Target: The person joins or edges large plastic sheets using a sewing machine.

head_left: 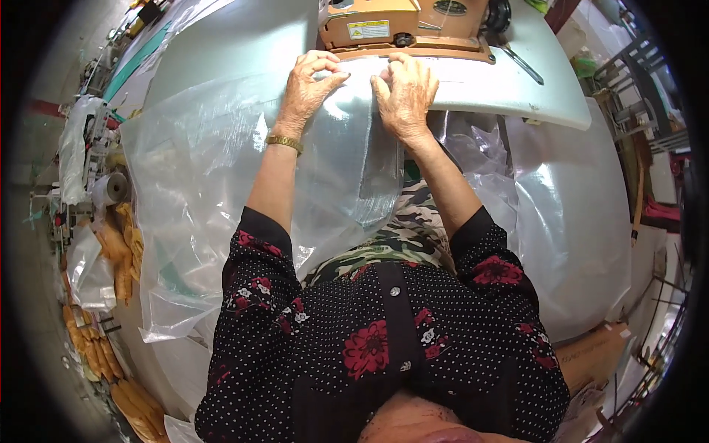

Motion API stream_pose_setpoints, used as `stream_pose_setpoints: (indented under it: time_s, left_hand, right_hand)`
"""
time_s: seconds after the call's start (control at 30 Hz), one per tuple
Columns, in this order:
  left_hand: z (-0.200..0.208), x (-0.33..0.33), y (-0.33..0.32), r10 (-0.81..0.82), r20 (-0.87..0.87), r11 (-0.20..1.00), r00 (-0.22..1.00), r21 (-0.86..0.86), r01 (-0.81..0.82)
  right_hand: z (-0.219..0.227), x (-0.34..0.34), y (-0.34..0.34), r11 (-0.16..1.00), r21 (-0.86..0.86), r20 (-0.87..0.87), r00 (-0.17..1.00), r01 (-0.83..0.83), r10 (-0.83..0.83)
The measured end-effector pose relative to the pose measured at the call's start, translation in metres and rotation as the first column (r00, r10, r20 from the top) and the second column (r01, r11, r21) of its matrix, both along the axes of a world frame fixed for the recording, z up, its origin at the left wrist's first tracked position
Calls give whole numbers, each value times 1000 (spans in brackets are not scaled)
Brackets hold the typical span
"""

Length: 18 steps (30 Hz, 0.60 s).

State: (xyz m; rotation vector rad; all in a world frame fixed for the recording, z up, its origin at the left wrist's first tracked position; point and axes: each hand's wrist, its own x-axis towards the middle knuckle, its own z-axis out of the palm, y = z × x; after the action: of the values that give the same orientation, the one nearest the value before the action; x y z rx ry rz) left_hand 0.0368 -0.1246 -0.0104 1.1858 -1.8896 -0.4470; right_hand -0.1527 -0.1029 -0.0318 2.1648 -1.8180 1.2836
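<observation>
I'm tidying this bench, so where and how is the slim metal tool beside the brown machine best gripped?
Probably toward its near end, pinched across its narrow width from above and the person's right, with the right hand. The slim metal tool lies slanted on the pale tabletop, its far end close to the brown machine, its near end pointing away.

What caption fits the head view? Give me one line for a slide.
Left fingers and right fingers close to a brown machine, clear plastic sheeting spread before it.
</observation>
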Motion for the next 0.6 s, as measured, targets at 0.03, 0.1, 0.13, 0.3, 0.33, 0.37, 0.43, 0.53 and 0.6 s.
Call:
stream_pose_setpoints:
  time_s: [0.03, 0.1, 0.13, 0.3, 0.33, 0.37, 0.43, 0.53, 0.6]
  left_hand:
    - [0, -1, 3, 22, -5, 998, 1000, -60, -22]
    - [3, -1, 7, 38, 1, 990, 999, -139, -37]
    - [5, 1, 8, 38, -5, 989, 999, -145, -38]
    - [32, -2, 24, -52, 101, 980, 993, -185, 71]
    - [38, -5, 30, -8, 202, 975, 979, -214, 52]
    - [42, -8, 35, 23, 164, 979, 986, -202, 11]
    - [50, -5, 41, 26, 169, 975, 985, -221, 12]
    - [53, -3, 47, 31, 152, 965, 988, -261, 10]
    - [53, -1, 49, -2, 91, 947, 996, -319, 31]
  right_hand:
    - [-1, 0, 2, 997, 58, 102, 993, -58, 52]
    - [4, 0, 8, 993, -14, 193, 974, -118, 118]
    - [10, -2, 12, 993, -20, 186, 975, -118, 119]
    - [29, -1, 37, 894, 51, 637, 704, -445, 314]
    - [35, 0, 42, 893, 50, 630, 708, -448, 320]
    - [40, 0, 47, 898, 52, 616, 722, -436, 315]
    - [51, 4, 56, 899, 56, 596, 737, -433, 318]
    - [60, 10, 65, 907, 49, 552, 769, -418, 324]
    - [64, 13, 69, 893, 14, 608, 713, -449, 349]
